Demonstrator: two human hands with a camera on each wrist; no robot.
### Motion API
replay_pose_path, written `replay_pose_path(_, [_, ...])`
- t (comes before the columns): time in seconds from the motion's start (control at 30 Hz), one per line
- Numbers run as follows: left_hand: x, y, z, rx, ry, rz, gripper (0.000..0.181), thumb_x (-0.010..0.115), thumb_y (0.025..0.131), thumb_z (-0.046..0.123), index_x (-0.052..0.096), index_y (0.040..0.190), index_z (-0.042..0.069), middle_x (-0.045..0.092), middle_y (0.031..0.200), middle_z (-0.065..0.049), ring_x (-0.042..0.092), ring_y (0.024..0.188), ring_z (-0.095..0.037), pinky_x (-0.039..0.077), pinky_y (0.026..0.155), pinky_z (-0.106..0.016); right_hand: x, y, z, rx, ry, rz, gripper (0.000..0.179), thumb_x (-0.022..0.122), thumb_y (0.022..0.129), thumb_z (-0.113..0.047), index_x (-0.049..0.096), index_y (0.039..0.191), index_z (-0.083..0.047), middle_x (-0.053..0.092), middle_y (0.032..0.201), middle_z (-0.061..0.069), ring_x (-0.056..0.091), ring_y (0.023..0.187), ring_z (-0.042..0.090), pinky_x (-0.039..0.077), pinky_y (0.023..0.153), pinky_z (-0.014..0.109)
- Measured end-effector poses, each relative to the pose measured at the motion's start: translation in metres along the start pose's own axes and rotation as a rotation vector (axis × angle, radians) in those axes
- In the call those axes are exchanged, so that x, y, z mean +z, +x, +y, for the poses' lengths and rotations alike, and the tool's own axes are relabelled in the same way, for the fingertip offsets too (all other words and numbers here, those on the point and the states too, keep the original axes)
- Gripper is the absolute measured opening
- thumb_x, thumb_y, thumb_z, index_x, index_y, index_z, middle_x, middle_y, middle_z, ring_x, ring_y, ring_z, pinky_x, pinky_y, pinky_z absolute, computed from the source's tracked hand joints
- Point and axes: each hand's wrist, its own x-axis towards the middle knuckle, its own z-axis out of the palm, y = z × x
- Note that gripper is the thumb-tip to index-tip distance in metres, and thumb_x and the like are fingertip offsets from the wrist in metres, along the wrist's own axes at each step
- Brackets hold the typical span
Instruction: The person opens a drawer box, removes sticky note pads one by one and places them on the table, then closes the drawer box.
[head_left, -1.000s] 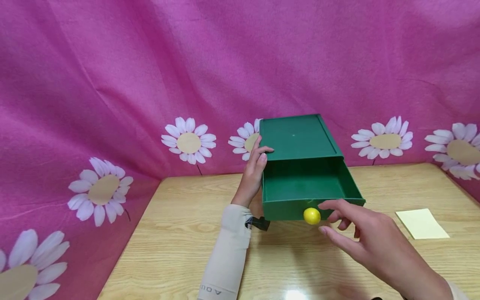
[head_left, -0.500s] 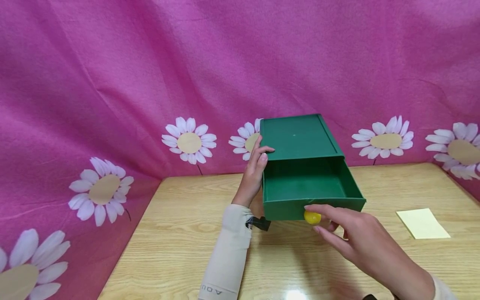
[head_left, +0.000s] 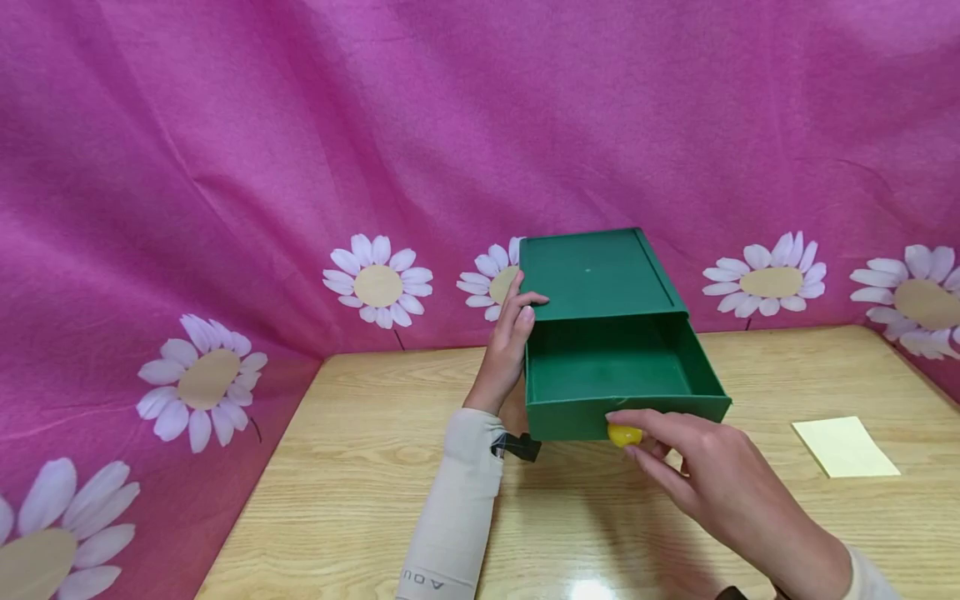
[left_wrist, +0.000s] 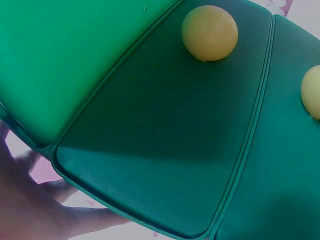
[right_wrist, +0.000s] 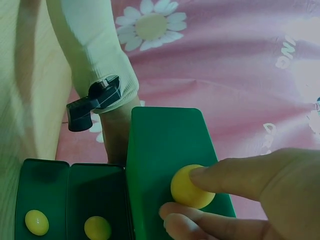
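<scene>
A small green drawer cabinet [head_left: 600,271] stands on the table with its top drawer [head_left: 566,422] pulled far out, its visible inside bare. My right hand [head_left: 723,475] pinches the drawer's round yellow knob [head_left: 622,435] between thumb and fingers; the right wrist view shows the thumb on one side of the knob [right_wrist: 186,187] and fingers on the other. My left hand [head_left: 504,358] rests against the cabinet's left side, with a fingertip over the top edge. In the left wrist view its spread fingers [left_wrist: 95,220] lie along that side.
Below the top drawer are two closed drawers, each with a yellow knob [right_wrist: 37,222]. A pale yellow pad of paper [head_left: 845,447] lies right of the cabinet on the wooden table [head_left: 360,483]. A pink flowered cloth [head_left: 420,125] hangs behind.
My right hand has moved left to the yellow knob, and its fingers have closed round it. The left hand, cabinet and drawer look the same.
</scene>
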Motion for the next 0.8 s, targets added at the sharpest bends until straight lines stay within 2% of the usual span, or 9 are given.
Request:
replay_pose_path(0.23, [-0.0004,-0.0003,0.0001,0.002,-0.001,-0.001,0.033,0.032,0.106,0.020,0.046,0.130,0.002,0.007,0.162,-0.011,0.008,0.147,-0.024,0.021,0.113,-0.052,0.0013,0.0003,-0.0007,0.001,-0.013,0.019,0.040,0.081,0.075,-0.013,0.069,0.111,-0.028,0.064,0.083,-0.020,0.044,0.058,-0.005,0.040,0.049,0.017])
replay_pose_path(0.8, [0.0002,0.0002,-0.0023,0.014,-0.007,0.005,0.033,0.032,0.105,0.019,0.046,0.130,0.002,0.007,0.161,-0.012,0.007,0.147,-0.024,0.021,0.113,-0.052,0.0077,0.0033,0.0018,-0.037,-0.037,0.077,0.041,0.080,0.076,-0.012,0.069,0.113,-0.024,0.065,0.085,-0.015,0.043,0.060,-0.002,0.039,0.050,0.018])
